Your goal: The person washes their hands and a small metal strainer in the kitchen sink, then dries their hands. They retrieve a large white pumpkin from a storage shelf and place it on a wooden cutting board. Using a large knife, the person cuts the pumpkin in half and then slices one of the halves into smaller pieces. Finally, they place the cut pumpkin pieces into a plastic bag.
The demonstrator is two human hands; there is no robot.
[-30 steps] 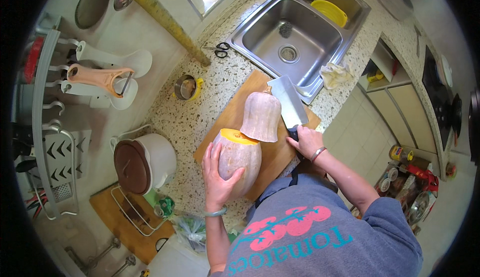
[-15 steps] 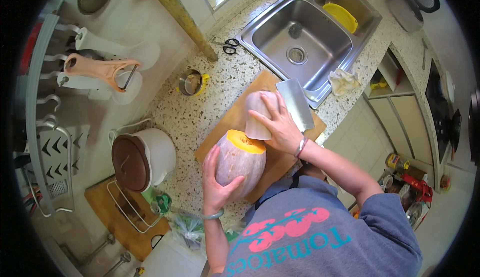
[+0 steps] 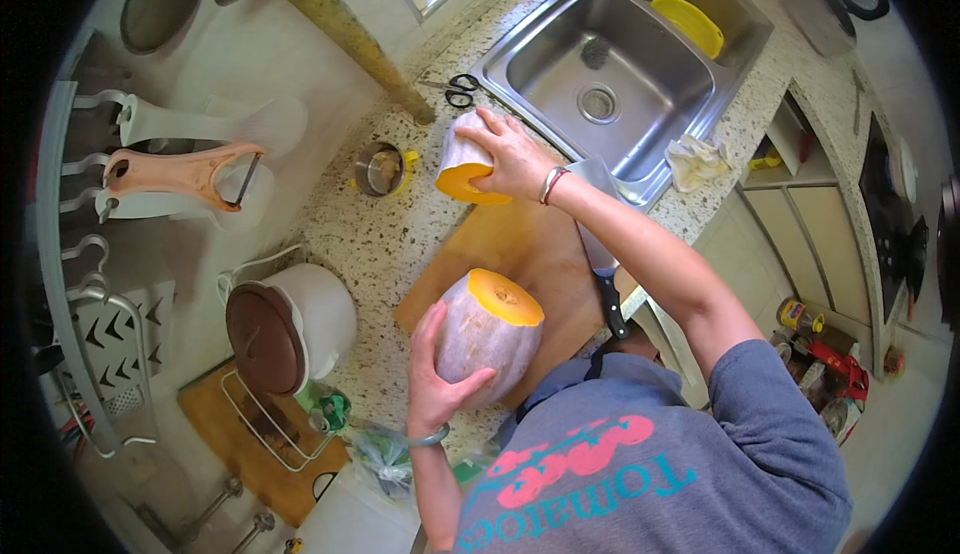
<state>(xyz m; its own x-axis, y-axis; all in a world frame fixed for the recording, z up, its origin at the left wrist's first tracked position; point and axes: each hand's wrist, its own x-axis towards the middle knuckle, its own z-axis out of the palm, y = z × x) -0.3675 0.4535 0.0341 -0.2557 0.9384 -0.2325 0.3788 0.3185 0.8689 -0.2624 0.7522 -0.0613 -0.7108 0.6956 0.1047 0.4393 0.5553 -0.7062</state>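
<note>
My left hand [image 3: 442, 369] is wrapped round the left side of the larger pumpkin piece [image 3: 490, 354], which rests at the near end of the wooden cutting board [image 3: 530, 244], its orange cut face up. In my right hand [image 3: 508, 154] is the smaller cut-off pumpkin piece [image 3: 466, 159], held at the board's far end with its orange cut face toward me. Whether that piece touches the surface below I cannot tell. A cleaver [image 3: 612, 299] with a black handle lies along the right of the board, its blade partly hidden by my right forearm.
Beyond the board is a steel sink [image 3: 610, 74] with a yellow basin [image 3: 690, 24] in it. Black-handled scissors [image 3: 461, 91] and a metal cup [image 3: 380, 170] stand on the speckled counter. Left are a white pot with a brown lid [image 3: 318, 319] and hanging peelers [image 3: 180, 174]. A crumpled cloth [image 3: 697, 162] lies right.
My right hand has carried the smaller piece away from the larger one, toward the far left, turning its cut face into view. The cleaver's handle now shows. My left hand keeps its hold.
</note>
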